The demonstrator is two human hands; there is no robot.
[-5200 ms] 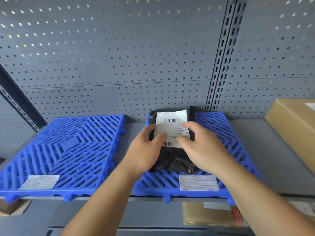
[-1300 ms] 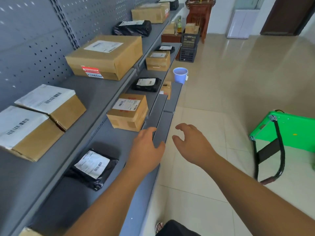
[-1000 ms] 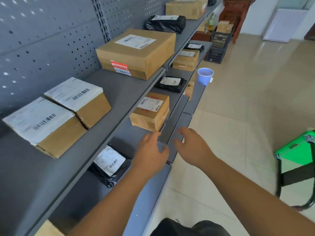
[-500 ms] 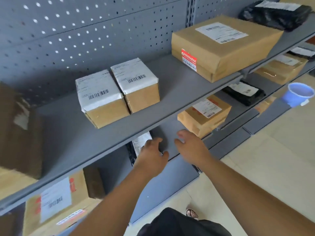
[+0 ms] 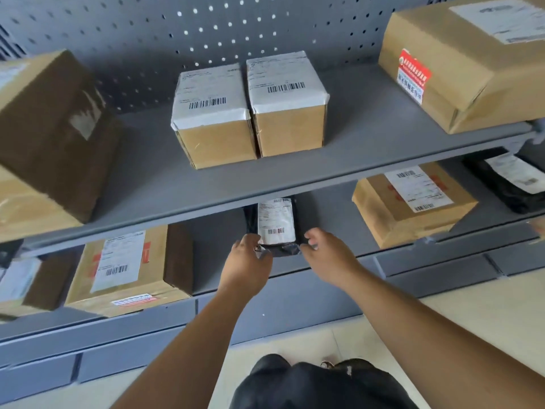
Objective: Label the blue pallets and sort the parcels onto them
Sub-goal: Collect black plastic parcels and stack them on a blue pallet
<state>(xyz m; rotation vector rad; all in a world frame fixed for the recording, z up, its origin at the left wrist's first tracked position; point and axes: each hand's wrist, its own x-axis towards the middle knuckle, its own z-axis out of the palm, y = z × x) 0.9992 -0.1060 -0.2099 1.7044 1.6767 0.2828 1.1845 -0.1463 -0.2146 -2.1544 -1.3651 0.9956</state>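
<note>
As left hand (image 5: 246,262) and right hand (image 5: 327,256) flank the parcel (image 5: 275,222), both seemingly pinch it.

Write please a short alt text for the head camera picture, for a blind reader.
Seen from above, the left hand pinches a near corner of a black parcel on the lower shelf, and the right hand is at the other corner. Two small cardboard boxes stand side by side on the upper shelf.

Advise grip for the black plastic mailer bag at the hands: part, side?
Black plastic mailer bag: pinch the crumpled near-end corners from the front; it lies flat, far end tucked under the grey upper shelf. Left hand and right hand pinch there.
</note>
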